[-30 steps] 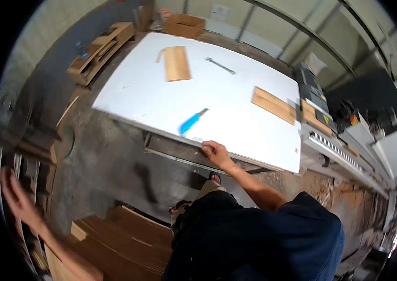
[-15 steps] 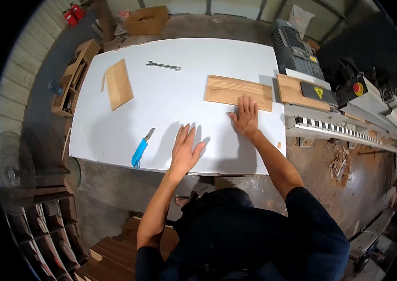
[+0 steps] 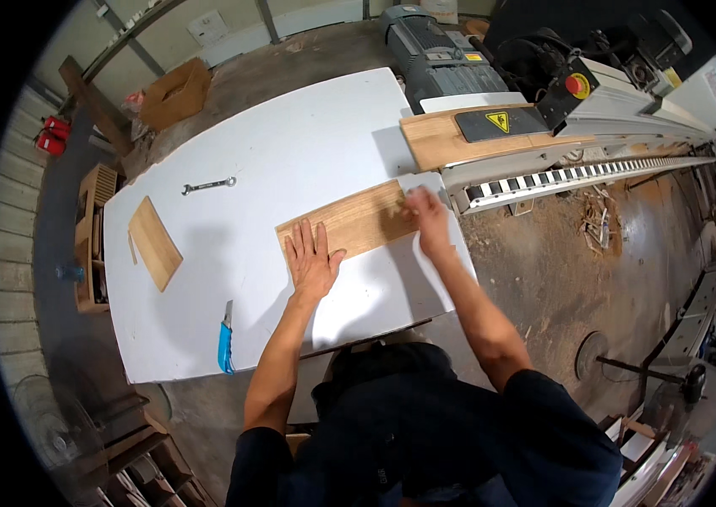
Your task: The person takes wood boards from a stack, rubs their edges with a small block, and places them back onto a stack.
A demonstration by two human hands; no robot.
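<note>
A rectangular wooden board [image 3: 362,221] lies flat on the white-topped table [image 3: 307,144], near its right edge. My left hand [image 3: 312,269] rests on the board's left end, open, with fingers spread on the wood. At the board's right end is my right hand [image 3: 430,224], smeared by motion. Its fingers look bent, and whether they hold anything cannot be made out. To the left of my left forearm lies a blue-handled utility knife [image 3: 225,342] with its blade out.
A steel wrench [image 3: 209,186] and a smaller wooden board [image 3: 155,243] with a thin wood strip [image 3: 131,248] lie on the table's left half. Beyond the right edge stands a machine with wood pieces [image 3: 434,139], a toothed rail [image 3: 577,175] and a red button [image 3: 576,85].
My view has turned to the right. My left hand has moved from the bare tabletop onto the board's left end. My right hand has shifted to its right end, and its spread fingers have bent.
</note>
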